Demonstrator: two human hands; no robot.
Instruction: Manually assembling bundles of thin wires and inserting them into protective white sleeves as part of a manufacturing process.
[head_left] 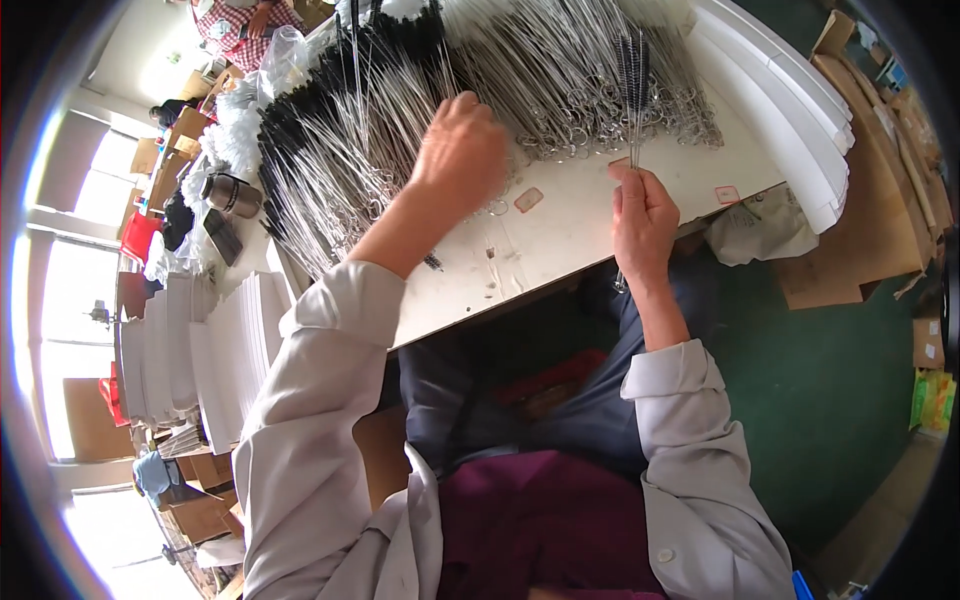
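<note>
Evidently light and springy, the thin twisted-wire brushes with black bristles (634, 95) sit pinched by their stems in the closed right hand (640, 215); left hand (460, 150) curls loosely over the pile, grip unclear

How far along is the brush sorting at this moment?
Done: nothing visibly finished that I can tell. In hand: the right hand holds a few black-bristled wire brushes upright; the left hand reaches into the heap of brushes. Left: that large heap on the table.

Stacks of white sheets (790, 90) at table's far right edge, more white stacks (200, 350) left. Dark cup (232, 195) near left table edge. Cardboard (860, 230) on green floor (830, 400). Crumpled bag (760, 225) under table edge. Pink tags (528, 200) on white table (560, 240).
</note>
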